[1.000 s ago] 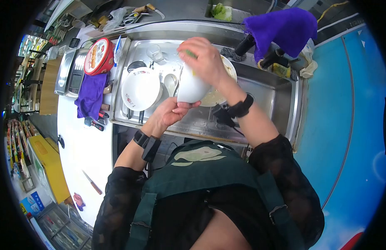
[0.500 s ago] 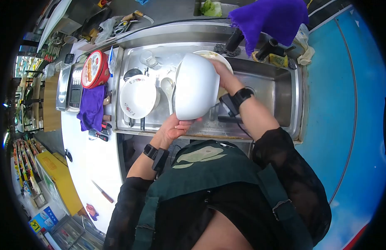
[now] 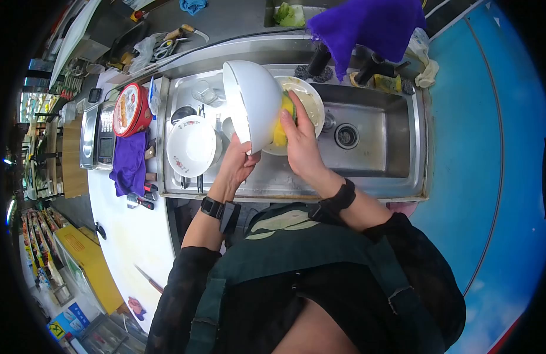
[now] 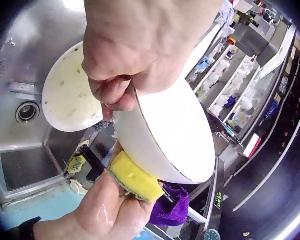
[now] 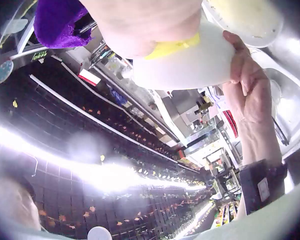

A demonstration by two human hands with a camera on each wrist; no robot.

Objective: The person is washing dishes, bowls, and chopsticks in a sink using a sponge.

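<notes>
Tilted on its side over the sink counter is a white bowl (image 3: 255, 106). My left hand (image 3: 237, 160) pinches its rim at the near edge, thumb and curled fingers on either side of the wall. My right hand (image 3: 303, 144) holds a yellow sponge (image 4: 135, 176) with a green scouring side and presses it to the outside of the bowl. In the left wrist view the sponge's yellow face lies along the bowl's wall. Behind the bowl, a white dish (image 4: 65, 92) contains cloudy liquid with small bits in it.
Left on the steel drainboard are a floral bowl (image 3: 191, 147), a glass (image 3: 203, 92) and chopsticks (image 3: 200, 183). The sink basin (image 3: 373, 147) lies to the right. A purple cloth (image 3: 367, 35) hangs over the tap area. A knife (image 3: 148, 278) lies on the white counter.
The bowl has turned in the left hand, its opening now facing left. The right hand has moved from the bowl's far side to its right outer wall, where the sponge shows.
</notes>
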